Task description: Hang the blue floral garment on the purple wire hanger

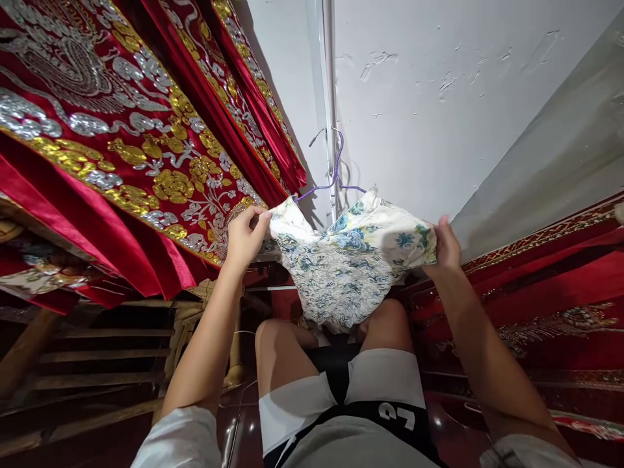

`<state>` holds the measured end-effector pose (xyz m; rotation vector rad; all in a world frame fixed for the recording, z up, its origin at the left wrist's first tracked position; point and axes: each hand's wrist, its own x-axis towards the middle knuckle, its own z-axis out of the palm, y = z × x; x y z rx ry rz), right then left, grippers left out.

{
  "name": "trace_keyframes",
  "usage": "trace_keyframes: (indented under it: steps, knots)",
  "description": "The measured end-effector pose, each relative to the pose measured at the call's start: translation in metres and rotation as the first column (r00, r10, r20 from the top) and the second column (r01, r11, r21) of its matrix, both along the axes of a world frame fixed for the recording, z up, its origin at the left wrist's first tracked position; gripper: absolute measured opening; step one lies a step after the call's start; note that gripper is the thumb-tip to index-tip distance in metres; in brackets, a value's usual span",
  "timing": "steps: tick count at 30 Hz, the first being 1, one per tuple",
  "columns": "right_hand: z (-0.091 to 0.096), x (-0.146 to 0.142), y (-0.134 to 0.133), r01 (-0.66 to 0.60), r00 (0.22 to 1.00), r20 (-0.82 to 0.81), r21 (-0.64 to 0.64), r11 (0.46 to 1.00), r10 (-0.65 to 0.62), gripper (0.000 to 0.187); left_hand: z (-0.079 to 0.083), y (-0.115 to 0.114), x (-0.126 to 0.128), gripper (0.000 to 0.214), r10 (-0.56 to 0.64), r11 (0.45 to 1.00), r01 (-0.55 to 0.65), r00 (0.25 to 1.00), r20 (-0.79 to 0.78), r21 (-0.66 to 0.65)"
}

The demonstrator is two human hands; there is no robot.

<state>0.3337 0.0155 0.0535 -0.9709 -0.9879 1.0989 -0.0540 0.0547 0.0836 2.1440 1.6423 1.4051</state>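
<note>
A white blouse (341,273) with a blue and green floral print hangs on a purple hanger (316,190) in front of me. The hanger's hook is caught near a metal strip on the wall. My left hand (246,235) pinches the blouse at its left shoulder edge between thumb and fingers. On the other side, my right hand (444,246) grips the end of the right sleeve, which is stretched out sideways. The lower part of the blouse hangs down over my knees, its body gathered and crinkled.
Red cloth (146,149) with gold and silver sequin embroidery drapes at the left. Beneath it is a bamboo frame (97,357). More red embroidered cloth (550,312) lies at the right. A white wall (404,117) with peeling paint and a vertical metal strip (327,65) stands ahead.
</note>
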Motion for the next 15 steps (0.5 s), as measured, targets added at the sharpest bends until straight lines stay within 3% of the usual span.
trace_keyframes:
  steps: [3,6,8,10,12,14,15]
  knots:
    - [0.023,0.001,-0.015,0.092,0.987,0.124,0.067,0.993,-0.100,0.039,0.011,0.003,0.006,0.020,0.041,0.988,-0.039,0.999,-0.011,0.147]
    - [0.042,0.001,-0.024,0.149,0.983,0.094,0.096,0.984,-0.158,0.031,0.035,0.008,0.023,0.020,0.041,0.973,-0.020,0.995,-0.089,0.229]
    - [0.045,0.004,-0.032,0.211,0.976,0.029,0.089,0.974,-0.214,0.028,0.045,0.011,0.033,0.020,0.030,0.972,0.011,0.985,-0.172,0.234]
    - [0.039,0.003,-0.045,0.234,0.972,-0.028,0.085,0.969,-0.232,0.029,0.043,0.014,0.041,0.021,0.002,0.973,0.057,0.967,-0.256,0.222]
    - [0.031,-0.006,-0.066,0.145,0.989,-0.047,0.098,0.984,-0.141,0.032,0.027,0.017,0.047,0.024,-0.057,0.973,0.118,0.955,-0.292,0.196]
    - [0.026,-0.025,-0.091,-0.094,0.996,0.003,0.122,0.988,0.094,0.032,0.002,0.021,0.055,0.029,-0.117,0.971,0.161,0.965,-0.233,0.177]
    - [0.026,-0.038,-0.102,-0.287,0.958,0.054,0.129,0.949,0.283,0.035,-0.011,0.022,0.059,0.032,-0.127,0.973,0.155,0.978,-0.163,0.172]
